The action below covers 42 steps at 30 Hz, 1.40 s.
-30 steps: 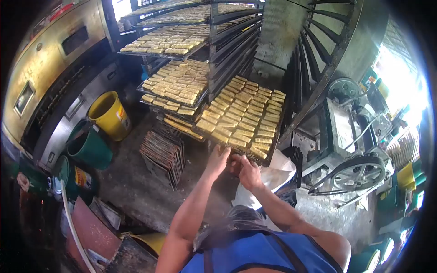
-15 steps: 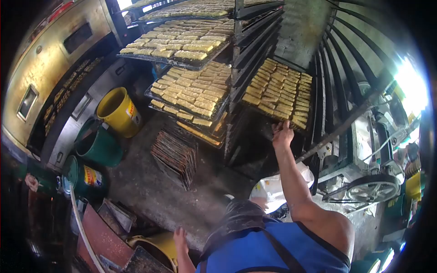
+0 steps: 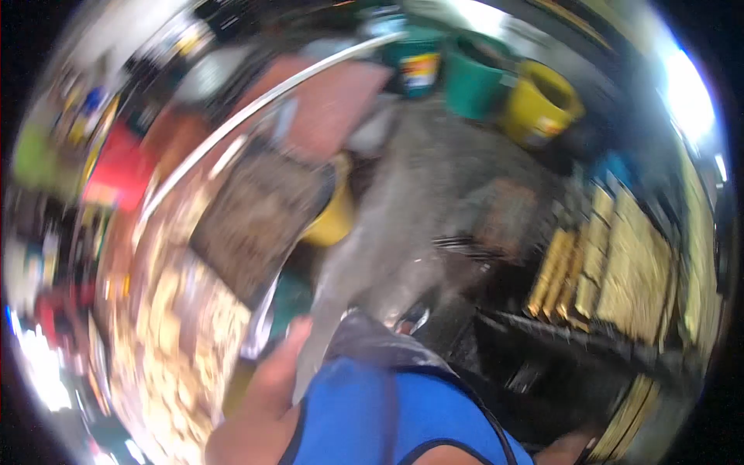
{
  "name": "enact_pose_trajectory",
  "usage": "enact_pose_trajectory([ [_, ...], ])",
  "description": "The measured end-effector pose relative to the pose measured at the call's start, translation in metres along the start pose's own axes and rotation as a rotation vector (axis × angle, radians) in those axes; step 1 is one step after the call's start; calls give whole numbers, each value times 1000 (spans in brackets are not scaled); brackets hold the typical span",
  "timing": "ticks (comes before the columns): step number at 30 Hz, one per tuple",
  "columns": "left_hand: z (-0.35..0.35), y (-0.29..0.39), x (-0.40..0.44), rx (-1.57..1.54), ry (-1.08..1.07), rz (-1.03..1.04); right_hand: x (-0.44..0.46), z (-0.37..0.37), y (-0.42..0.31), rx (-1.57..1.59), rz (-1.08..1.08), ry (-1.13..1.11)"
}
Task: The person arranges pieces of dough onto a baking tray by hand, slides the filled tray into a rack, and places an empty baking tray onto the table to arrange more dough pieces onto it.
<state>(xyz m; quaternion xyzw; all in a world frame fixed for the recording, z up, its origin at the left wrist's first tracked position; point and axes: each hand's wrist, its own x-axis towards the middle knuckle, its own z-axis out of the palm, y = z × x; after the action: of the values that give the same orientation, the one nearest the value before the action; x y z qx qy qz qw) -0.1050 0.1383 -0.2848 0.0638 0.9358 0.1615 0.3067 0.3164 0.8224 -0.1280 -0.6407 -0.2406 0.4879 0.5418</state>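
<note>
My left hand [image 3: 294, 338] hangs at my side, smeared by motion, with its fingers not clear. Closest to it are a green bucket [image 3: 291, 304] and a table covered with loose pale pieces [image 3: 167, 341]. On that table lies a dark baking tray [image 3: 263, 221], tilted over a yellow bucket [image 3: 335, 217]. At the bottom edge, my right hand [image 3: 572, 448] is blurred and partly cut off. Beside it is the end of a tray of baked strips [image 3: 629, 418] on the rack; whether they touch, I cannot tell.
More trays of baked strips [image 3: 632, 267] fill the dark rack [image 3: 573, 341] on the right. A stack of trays [image 3: 504, 221] stands on the floor [image 3: 387, 201]. Farther back are a green bin [image 3: 473, 85] and a yellow bin [image 3: 539, 105]. A white pole [image 3: 256, 108] slants across the left.
The view has swung left, away from the rack, bringing the table of loose pieces into sight. My right hand, earlier at a rack tray's front edge, is now low at the frame's bottom right.
</note>
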Motion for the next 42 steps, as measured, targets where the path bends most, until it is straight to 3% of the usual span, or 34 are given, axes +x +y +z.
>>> enact_pose_trajectory([
  [2,53,22,-49,49,-38,-92,39,-7,52,-268,118,-133],
  [5,61,29,-101,150,-96,-106,21,-7,106,-629,225,-311],
  [8,72,-8,-143,-377,89,-297,-13,4,140,-941,258,-506],
  [9,111,-42,-152,-459,181,-339,-19,11,147,-1014,247,-577],
  [12,164,-110,-200,-719,291,-529,-68,44,166,-1199,124,-807],
  [13,140,-103,-217,-349,113,-499,-87,60,172,-1223,55,-888],
  [15,131,-101,-236,-16,-86,-478,-123,94,187,-1233,-124,-1083],
  [17,135,-106,-253,-613,67,-879,-191,132,199,-1150,-338,-1354],
  [19,130,-113,-251,131,-86,-249,-302,172,205,-907,-532,-1748],
  [20,97,-98,-265,-374,-84,-228,-366,182,200,-768,-589,-1950],
  [22,-15,-45,-318,-997,-98,-203,-538,169,154,-839,-469,-2355],
  [23,-53,-31,-333,-1121,-128,-208,-589,164,161,-717,-643,-2559],
  [24,-69,-35,-342,-1114,9,-222,-650,142,147,-647,-893,-2650],
  [25,-82,-41,-345,-1096,150,-231,-688,132,163,-694,-980,-2771],
  [26,-93,-43,-343,-879,471,-361,-722,115,185,-642,-1050,-2832],
  [27,-104,-45,-340,-643,781,-481,-759,93,190,-903,-1120,-2839],
  [28,-120,-51,-338,-657,870,-523,-782,73,216,-1012,-1136,-2848],
  [29,-130,-59,-331,-590,916,-617,-802,48,196,-1137,-977,-2798],
  [30,-141,-65,-321,-520,960,-699,-812,36,223,-1102,-1227,-2797],
  [31,-147,-70,-314,-457,906,-726,-818,26,237,-1071,-1339,-2786],
  [33,-153,-82,-301,-294,759,-780,-818,14,223,-514,-1724,-2672],
  [34,-154,-83,-299,-318,730,-788,-813,14,235,-525,-1732,-2651],
  [36,-150,-87,-296,-318,745,-764,-803,23,272,-180,-1685,-2594],
  [37,-155,-83,-295,-313,740,-759,-814,44,251,-582,-1633,-2856],
  [38,-159,-79,-296,-289,771,-738,-821,66,229,-589,-1624,-2857],
  [40,-161,-75,-292,-267,798,-731,-826,117,203,-1271,-815,-2872],
  [42,-166,-79,-285,-298,788,-654,-830,188,209,-997,-1115,-2765],
])
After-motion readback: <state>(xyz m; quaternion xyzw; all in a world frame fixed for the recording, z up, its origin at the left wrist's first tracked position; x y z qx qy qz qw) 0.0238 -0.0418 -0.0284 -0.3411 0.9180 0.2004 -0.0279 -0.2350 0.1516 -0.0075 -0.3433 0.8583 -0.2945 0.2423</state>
